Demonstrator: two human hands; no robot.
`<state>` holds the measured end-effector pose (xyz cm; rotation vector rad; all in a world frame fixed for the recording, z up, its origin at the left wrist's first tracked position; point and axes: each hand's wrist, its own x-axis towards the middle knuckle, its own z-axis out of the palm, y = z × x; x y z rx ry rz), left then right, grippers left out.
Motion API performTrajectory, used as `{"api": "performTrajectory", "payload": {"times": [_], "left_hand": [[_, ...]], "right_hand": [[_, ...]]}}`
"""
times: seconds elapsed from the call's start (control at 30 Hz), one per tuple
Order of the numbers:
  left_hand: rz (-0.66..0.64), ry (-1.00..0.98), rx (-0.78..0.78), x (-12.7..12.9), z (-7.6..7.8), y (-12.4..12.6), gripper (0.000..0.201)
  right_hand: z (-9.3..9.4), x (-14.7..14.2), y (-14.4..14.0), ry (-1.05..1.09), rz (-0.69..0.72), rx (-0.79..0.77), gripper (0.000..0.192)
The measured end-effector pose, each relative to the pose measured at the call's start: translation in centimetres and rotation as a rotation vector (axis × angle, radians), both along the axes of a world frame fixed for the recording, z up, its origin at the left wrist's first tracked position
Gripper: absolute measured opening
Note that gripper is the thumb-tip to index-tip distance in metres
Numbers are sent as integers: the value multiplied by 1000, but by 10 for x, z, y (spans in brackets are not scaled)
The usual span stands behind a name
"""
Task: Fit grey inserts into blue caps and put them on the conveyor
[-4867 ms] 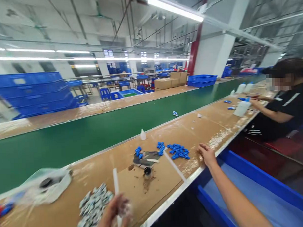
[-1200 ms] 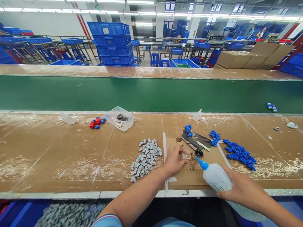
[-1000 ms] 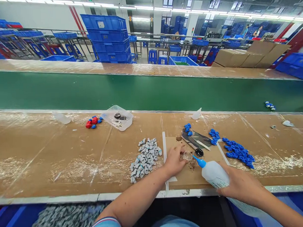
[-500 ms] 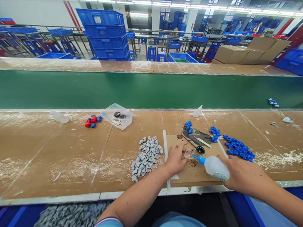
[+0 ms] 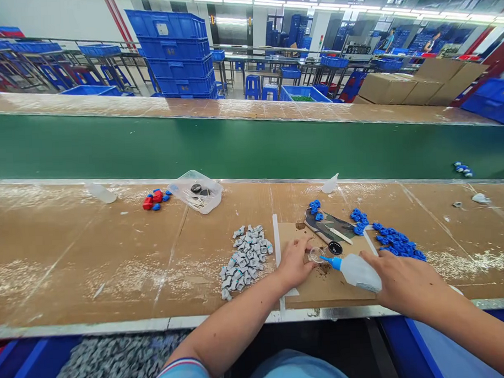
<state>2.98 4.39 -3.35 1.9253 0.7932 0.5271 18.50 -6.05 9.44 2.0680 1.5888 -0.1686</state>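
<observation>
My right hand (image 5: 398, 277) is wrapped round a translucent squeeze bottle (image 5: 359, 272), tilted so that its blue nozzle points left. The nozzle tip is at a small clear round dish (image 5: 316, 255) on the cardboard. Thumb and fingers of my left hand (image 5: 295, 261) grip that dish from its left side. Just right of the dish sits a black round cap (image 5: 335, 248). Behind it a white pointed stick (image 5: 340, 235) lies on a camouflage cloth pad (image 5: 325, 226). Grey plastic parts (image 5: 246, 260) are heaped left of my left hand, blue parts (image 5: 398, 242) beyond my right.
A clear plastic tub (image 5: 198, 193) with caps and sticks stands at the back left, near red and blue parts (image 5: 155, 199). Two other translucent bottles lie along the green conveyor belt (image 5: 250, 150). Below the table edge is a bin of grey parts (image 5: 117, 364).
The bottle has tipped slightly flatter, its nozzle still at the dish. My left hand stays at the dish. The whole view has shifted slightly.
</observation>
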Motion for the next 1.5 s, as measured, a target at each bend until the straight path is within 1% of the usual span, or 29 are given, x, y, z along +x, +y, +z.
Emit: {"api": "performTrajectory", "payload": {"times": [0.17,0.33,0.53,0.63,0.77,0.87,1.0,1.13,1.2,1.3,1.5], "left_hand": [[-8,14,2,0,-1,0,63],[4,8,5,0,-2,0,64],[8,-13,6,-1,1,-1,59],[14,-29,23,0,-2,-1,59],[25,-49,34,1,-6,-1,60],[31,-48,20,1,-5,-1,61],[21,-22,16,0,0,-1,60],[21,-10,9,0,1,-1,60],[25,-19,13,0,0,-1,60],[26,-27,20,0,-2,-1,61],[24,-18,17,0,1,0,61]], "right_hand": [[7,-5,4,-38,13,-48,52],[10,-10,6,-84,93,37,44],[9,-9,9,-154,212,155,43],[8,-7,10,-170,281,223,41],[7,-6,12,-204,317,274,38],[6,-5,14,-213,403,329,32],[3,-3,14,-237,530,431,29],[3,-7,15,-314,642,533,21],[3,-9,16,-353,683,558,18],[4,-10,17,-382,718,570,15],[7,-8,18,-373,723,579,17]]}}
